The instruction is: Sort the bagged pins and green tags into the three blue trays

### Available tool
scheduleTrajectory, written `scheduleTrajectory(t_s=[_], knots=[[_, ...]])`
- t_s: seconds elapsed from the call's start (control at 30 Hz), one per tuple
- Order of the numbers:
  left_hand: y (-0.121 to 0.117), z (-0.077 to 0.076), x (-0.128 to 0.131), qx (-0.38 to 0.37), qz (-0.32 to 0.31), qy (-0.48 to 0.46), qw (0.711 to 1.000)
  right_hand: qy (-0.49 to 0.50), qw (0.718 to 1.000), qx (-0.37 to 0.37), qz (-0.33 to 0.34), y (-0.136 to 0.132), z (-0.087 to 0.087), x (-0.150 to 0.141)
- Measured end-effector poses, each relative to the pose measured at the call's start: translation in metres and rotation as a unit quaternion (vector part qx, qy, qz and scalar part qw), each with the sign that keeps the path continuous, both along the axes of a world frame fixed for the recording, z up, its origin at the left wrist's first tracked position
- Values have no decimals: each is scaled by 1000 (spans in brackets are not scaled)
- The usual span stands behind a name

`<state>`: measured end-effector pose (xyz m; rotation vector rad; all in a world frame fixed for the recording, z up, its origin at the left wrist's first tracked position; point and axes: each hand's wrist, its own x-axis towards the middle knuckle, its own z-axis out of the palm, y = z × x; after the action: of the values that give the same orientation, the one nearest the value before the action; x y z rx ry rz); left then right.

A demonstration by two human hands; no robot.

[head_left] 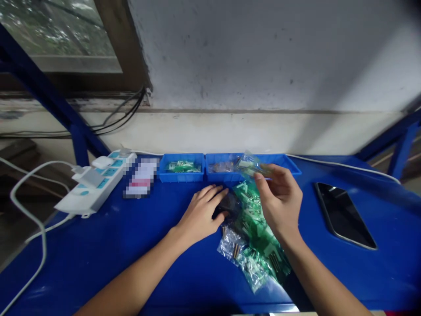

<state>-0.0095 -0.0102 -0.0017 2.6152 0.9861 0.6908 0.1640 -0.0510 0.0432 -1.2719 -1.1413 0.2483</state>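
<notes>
My right hand (281, 197) pinches a small clear plastic bag (248, 162) between thumb and fingers, raised in front of the blue bins. What the bag holds is blurred. My left hand (204, 213) rests with fingers stretched out at the edge of a dark plastic bag (230, 204). Between and below both hands lies a heap of green plastic bags (259, 228) with small pale and brownish strips in them. Clear bags (232, 243) with brownish pieces lie at the heap's near left side. My right forearm hides part of the heap.
Along the wall stand a left blue bin (182, 177) with green packets, a middle blue bin (223, 176) with clear packets, and a right blue bin (289, 164). A power strip (98, 184) with cables sits left, beside a blurred-out card (140, 180). A phone (345, 215) lies right.
</notes>
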Motion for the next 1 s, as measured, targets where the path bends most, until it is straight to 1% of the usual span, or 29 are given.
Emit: scheduleTrajectory(t_s=[0.1,0.17,0.2,0.23,0.27,0.3,0.33,0.37,0.4,0.43,0.47,0.5,0.57,0.67,0.7,0.77,0.83,0.87,0.93,1.0], knots=[[-2,-1,1,7,-25,23,999,-63,993,84,-60,0,13,-2],[-4,0,1,10,-23,29,999,-119,976,154,-92,5,27,-7],[-4,1,1,12,-18,31,999,-153,967,182,-91,10,33,-11],[-5,2,1,13,-15,33,999,-194,958,196,-74,16,38,-16],[-4,4,0,10,-18,35,999,-243,950,192,-40,23,40,-20],[-3,5,-2,4,-23,36,999,-305,939,160,11,30,40,-25],[-2,6,-3,-4,-25,32,999,-374,918,108,70,37,38,-28],[0,8,-5,-12,-23,24,999,-422,899,49,109,42,34,-30],[3,9,-7,-18,-15,12,1000,-453,880,-9,139,45,28,-31],[5,10,-9,-19,-3,-3,1000,-465,869,-52,159,46,21,-30],[7,11,-10,-17,11,-20,1000,-459,869,-83,164,46,15,-29],[8,12,-12,-12,24,-38,999,-440,877,-103,165,44,10,-26],[10,15,-15,6,50,-85,995,-372,904,-131,162,36,2,-21],[9,19,-17,55,93,-173,979,-221,940,-195,169,22,-2,-17],[8,20,-18,76,98,-198,972,-157,945,-221,183,18,-3,-18],[5,21,-17,113,87,-227,963,-16,940,-254,227,13,-5,-21],[3,21,-16,136,54,-229,962,109,924,-247,272,11,-8,-24],[1,20,-15,138,35,-225,964,154,918,-232,281,11,-9,-25],[0,20,-13,121,6,-218,968,202,921,-193,272,11,-12,-25],[-1,20,-11,75,-1,-227,971,204,934,-163,243,11,-14,-25]])
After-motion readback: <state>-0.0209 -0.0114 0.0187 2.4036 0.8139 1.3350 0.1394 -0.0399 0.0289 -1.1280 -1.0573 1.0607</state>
